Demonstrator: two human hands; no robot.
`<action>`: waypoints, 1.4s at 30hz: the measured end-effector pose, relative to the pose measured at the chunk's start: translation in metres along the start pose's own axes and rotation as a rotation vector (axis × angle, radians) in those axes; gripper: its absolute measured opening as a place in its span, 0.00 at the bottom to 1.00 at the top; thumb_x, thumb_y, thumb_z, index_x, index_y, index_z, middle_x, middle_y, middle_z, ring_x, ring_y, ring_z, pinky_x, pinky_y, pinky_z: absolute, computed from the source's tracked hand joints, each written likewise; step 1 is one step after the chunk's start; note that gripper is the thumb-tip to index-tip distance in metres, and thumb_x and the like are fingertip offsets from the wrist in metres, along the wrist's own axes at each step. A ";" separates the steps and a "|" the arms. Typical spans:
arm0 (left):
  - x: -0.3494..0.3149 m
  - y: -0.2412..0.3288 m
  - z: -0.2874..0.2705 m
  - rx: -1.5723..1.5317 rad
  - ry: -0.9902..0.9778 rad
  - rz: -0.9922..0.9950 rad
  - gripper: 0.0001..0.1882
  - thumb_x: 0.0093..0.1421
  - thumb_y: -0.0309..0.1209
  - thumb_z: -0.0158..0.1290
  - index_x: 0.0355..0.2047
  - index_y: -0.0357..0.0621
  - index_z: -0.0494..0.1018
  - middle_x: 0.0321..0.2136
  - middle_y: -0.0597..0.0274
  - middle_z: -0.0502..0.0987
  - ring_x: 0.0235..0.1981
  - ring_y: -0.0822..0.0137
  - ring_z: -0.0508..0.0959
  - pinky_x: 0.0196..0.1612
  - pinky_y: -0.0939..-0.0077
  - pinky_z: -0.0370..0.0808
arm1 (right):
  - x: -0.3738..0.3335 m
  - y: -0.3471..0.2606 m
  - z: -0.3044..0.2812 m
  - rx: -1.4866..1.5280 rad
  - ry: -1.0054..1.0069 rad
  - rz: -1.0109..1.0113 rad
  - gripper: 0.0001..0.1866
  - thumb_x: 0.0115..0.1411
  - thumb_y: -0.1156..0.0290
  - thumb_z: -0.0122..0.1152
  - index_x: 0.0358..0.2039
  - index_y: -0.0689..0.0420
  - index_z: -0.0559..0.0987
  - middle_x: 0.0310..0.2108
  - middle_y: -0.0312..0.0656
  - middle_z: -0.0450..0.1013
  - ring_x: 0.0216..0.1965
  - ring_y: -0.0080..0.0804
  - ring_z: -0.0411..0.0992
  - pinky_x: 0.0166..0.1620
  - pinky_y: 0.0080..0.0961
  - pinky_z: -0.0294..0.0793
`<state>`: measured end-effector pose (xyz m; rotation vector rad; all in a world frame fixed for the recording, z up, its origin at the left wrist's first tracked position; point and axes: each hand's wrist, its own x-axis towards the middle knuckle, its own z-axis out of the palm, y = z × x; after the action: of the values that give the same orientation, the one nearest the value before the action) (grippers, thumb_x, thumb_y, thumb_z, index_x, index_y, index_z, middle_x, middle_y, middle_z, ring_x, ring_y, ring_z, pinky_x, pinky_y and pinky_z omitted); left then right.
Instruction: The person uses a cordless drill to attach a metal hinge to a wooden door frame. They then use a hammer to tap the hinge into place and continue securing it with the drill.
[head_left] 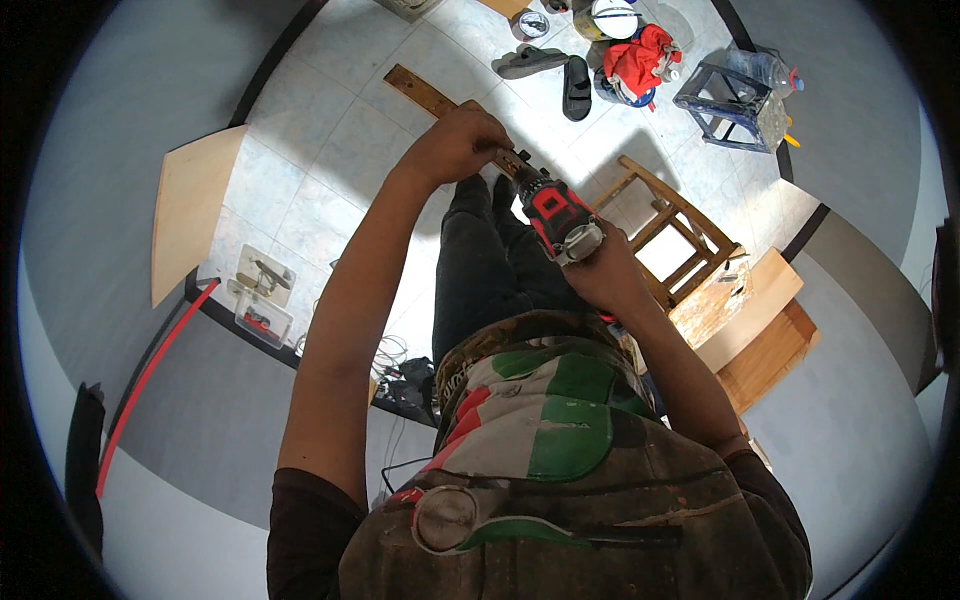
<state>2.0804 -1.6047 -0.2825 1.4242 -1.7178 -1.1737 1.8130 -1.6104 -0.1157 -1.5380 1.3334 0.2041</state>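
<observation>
Head view: a pale tiled floor [335, 165] is spreading out below, with dark-trousered legs [470, 265] standing over it and an open wooden frame [680, 204] resting at the right. Ahead of the legs, a long wooden strip [420, 92] is slanting away toward the upper left. A red-and-black drill [553, 208] is pointing at the strip's near end; whether its tip is touching, I cannot tell. Fingers of the right hand [607, 268] are clasping the drill's rear, while the left hand's [465, 140] fingers are clamping the strip.
</observation>
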 end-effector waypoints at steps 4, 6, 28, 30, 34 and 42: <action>0.001 0.001 -0.001 -0.020 -0.045 -0.081 0.12 0.57 0.21 0.65 0.41 0.44 0.87 0.42 0.59 0.86 0.51 0.56 0.80 0.58 0.60 0.79 | 0.004 -0.013 0.001 -0.041 -0.017 0.019 0.23 0.58 0.65 0.74 0.52 0.61 0.81 0.44 0.53 0.84 0.48 0.48 0.84 0.52 0.41 0.81; 0.001 0.004 -0.001 -0.017 -0.041 -0.095 0.10 0.58 0.21 0.65 0.41 0.44 0.87 0.42 0.59 0.86 0.51 0.56 0.80 0.57 0.60 0.79 | 0.009 -0.019 0.002 -0.058 -0.025 0.013 0.23 0.59 0.65 0.73 0.53 0.61 0.81 0.44 0.54 0.84 0.49 0.49 0.84 0.52 0.41 0.81; 0.000 0.009 -0.001 -0.014 -0.019 -0.189 0.09 0.58 0.29 0.65 0.39 0.45 0.86 0.38 0.60 0.84 0.48 0.56 0.79 0.53 0.60 0.78 | 0.024 -0.064 -0.003 -0.337 -0.085 0.119 0.26 0.54 0.70 0.66 0.56 0.54 0.79 0.42 0.59 0.82 0.50 0.64 0.80 0.54 0.56 0.79; 0.002 0.004 -0.001 -0.013 -0.058 -0.156 0.09 0.58 0.28 0.65 0.39 0.44 0.86 0.39 0.60 0.84 0.48 0.56 0.78 0.54 0.59 0.78 | 0.022 -0.068 -0.003 -0.338 -0.087 0.136 0.31 0.53 0.70 0.66 0.61 0.50 0.78 0.43 0.59 0.82 0.50 0.63 0.80 0.54 0.55 0.79; 0.003 0.006 -0.005 -0.029 -0.055 -0.098 0.09 0.58 0.28 0.65 0.40 0.44 0.86 0.40 0.60 0.85 0.49 0.54 0.78 0.55 0.58 0.77 | 0.022 -0.071 -0.002 -0.355 -0.085 0.196 0.38 0.53 0.70 0.67 0.67 0.44 0.75 0.44 0.57 0.83 0.50 0.61 0.81 0.56 0.54 0.79; 0.005 0.017 -0.007 0.011 -0.086 -0.106 0.09 0.59 0.29 0.64 0.41 0.45 0.85 0.41 0.60 0.85 0.51 0.53 0.77 0.57 0.57 0.76 | 0.025 -0.076 -0.008 -0.335 -0.071 0.188 0.32 0.54 0.70 0.65 0.62 0.49 0.78 0.46 0.58 0.83 0.51 0.61 0.80 0.56 0.54 0.79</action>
<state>2.0783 -1.6107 -0.2646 1.5074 -1.7268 -1.3019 1.8793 -1.6439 -0.0857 -1.6602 1.4392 0.6216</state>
